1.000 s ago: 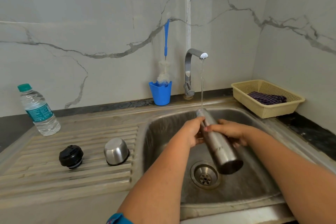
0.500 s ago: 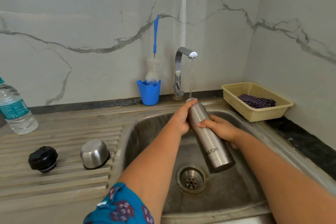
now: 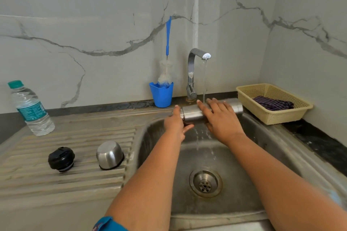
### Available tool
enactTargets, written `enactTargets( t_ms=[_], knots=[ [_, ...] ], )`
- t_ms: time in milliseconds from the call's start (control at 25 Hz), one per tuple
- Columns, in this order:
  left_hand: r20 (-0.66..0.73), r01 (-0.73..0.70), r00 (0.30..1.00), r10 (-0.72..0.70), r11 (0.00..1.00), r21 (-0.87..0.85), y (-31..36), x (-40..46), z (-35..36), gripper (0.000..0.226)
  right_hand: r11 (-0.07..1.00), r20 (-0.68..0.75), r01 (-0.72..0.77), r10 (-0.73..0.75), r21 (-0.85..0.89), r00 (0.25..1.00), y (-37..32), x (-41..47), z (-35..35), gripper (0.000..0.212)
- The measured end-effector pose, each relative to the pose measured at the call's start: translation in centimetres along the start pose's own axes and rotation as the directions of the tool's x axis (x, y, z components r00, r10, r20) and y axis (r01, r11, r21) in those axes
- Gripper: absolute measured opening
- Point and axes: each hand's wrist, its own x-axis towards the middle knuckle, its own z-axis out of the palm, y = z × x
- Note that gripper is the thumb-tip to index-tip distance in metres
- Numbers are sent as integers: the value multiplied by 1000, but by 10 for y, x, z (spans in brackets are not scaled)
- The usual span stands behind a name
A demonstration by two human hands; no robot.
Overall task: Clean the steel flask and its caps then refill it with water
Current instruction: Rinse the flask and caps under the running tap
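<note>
Head view, biggest things first: a marble-patterned wall (image 3: 93,24) rises behind a steel sink (image 3: 281,148) whose ribbed draining board (image 3: 65,180) runs off to the left. The drain (image 3: 205,183) sits low in the basin. A tap (image 3: 193,73) stands at the back edge, and a thin stream of water (image 3: 204,80) falls from its spout.

The flask (image 3: 193,114) lies nearly level over the back of the basin, right under the stream, with water dripping off its underside. The right hand (image 3: 221,118) lies over the top of its middle, fingers straight and spread across the steel rather than curled round it. The left hand (image 3: 176,124) cups the flask's left end, fingers on the far side and thumb curled beneath, grasping it.

At the right, a yellow basket (image 3: 287,116) holds a dark striped cloth (image 3: 272,103). A plastic water bottle (image 3: 30,108) with a green cap stands at the far left of the draining board. Beside the tap, a blue cup (image 3: 161,96) holds a bottle brush (image 3: 168,43) with a blue handle. On the draining board, well apart from the flask, the steel cap (image 3: 109,154) sits mouth down, and the black cap (image 3: 61,158) sits just to its left.
</note>
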Motion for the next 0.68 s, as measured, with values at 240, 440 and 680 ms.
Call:
enactTargets(
  t_ms=[240, 440, 680],
  knots=[
    [-115, 1, 993, -13, 994, -107, -6, -16, -33, 47, 957, 146, -273, 258, 96, 955, -20, 4, 5, 89],
    [-157, -64, 986, 53, 996, -65, -6, -17, -33, 50, 952, 200, -25, -38, 305, 979, -45, 16, 1, 97],
    [-190, 121, 972, -138, 988, -98, -7, -3, -65, 47, 188, 566, -636, 319, 748, 760, -7, 11, 1, 70]
  ],
)
